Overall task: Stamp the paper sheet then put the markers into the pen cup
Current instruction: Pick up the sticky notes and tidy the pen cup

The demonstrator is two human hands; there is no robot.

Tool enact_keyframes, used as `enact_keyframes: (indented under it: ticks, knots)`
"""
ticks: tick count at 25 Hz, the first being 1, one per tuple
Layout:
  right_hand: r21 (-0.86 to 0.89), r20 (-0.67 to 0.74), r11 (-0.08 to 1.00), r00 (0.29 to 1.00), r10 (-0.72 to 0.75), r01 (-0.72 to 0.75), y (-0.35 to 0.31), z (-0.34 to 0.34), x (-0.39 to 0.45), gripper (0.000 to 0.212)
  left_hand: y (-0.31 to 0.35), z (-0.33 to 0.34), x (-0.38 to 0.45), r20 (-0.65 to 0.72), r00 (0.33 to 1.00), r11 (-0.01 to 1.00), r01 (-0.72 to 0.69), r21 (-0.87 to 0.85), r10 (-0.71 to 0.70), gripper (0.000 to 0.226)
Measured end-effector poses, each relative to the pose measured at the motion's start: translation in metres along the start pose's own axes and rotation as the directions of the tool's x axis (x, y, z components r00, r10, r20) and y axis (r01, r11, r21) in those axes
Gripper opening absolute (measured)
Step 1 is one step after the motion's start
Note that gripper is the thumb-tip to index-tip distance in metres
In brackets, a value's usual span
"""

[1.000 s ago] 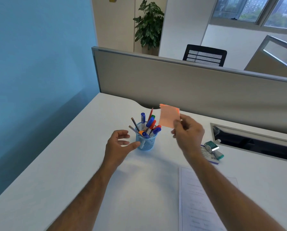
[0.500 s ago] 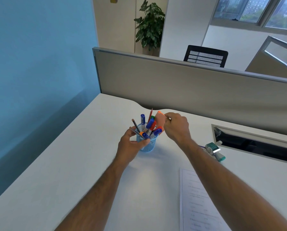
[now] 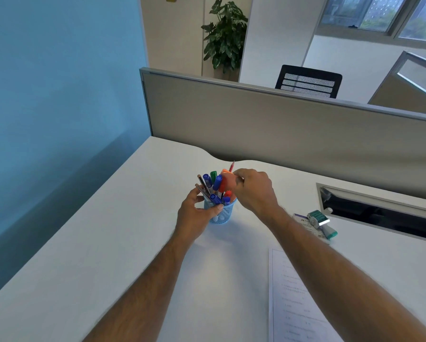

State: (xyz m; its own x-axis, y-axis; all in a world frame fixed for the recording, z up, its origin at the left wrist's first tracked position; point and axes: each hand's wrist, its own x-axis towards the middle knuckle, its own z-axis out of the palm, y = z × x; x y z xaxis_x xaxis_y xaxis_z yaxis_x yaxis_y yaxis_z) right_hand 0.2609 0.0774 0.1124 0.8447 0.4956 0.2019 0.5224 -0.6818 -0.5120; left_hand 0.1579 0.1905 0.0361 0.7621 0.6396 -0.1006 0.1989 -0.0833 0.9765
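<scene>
A blue mesh pen cup (image 3: 221, 214) stands mid-desk, filled with several markers (image 3: 217, 183) and pencils. My left hand (image 3: 196, 213) grips the cup from its left side. My right hand (image 3: 254, 191) hovers over the cup's right rim, pinching an orange paper note (image 3: 228, 181) that is partly pushed in among the markers. A printed paper sheet (image 3: 301, 299) lies at the lower right. A green self-inking stamp (image 3: 320, 222) lies on its side to the right of my right forearm.
A small booklet (image 3: 305, 224) lies under the stamp. A recessed cable tray (image 3: 380, 213) opens in the desk at right. A grey partition (image 3: 281, 124) closes the desk's back edge; a blue wall runs along the left.
My right hand brought the orange note down from the air into the cup. My left hand moved in from beside the cup and closed around it.
</scene>
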Motion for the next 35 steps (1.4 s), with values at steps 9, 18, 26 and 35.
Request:
enact_keyframes:
  ticks: [9, 18, 26, 35]
  knots:
    - [-0.24, 0.088, 0.967, 0.994, -0.06, 0.079, -0.002, 0.007, 0.016, 0.021, 0.001, 0.001, 0.001, 0.012, 1.0, 1.0, 0.01, 0.01, -0.011, 0.066]
    - [-0.069, -0.143, 0.992, 0.983, -0.116, 0.107, 0.003, 0.004, 0.007, 0.013, 0.001, 0.002, 0.001, 0.002, 1.0, 1.0, 0.025, -0.012, -0.025, 0.069]
    - [0.486, -0.553, 0.874, 0.783, 0.283, 0.028, 0.017, -0.015, 0.009, 0.01, 0.001, 0.002, 0.001, 0.015, 1.0, 1.0, 0.024, -0.001, -0.024, 0.07]
    - [0.453, -0.256, 0.886, 0.938, 0.231, -0.095, 0.021, -0.001, 0.011, 0.01, 0.001, 0.002, 0.001, 0.017, 1.0, 1.0, 0.026, -0.011, -0.026, 0.07]
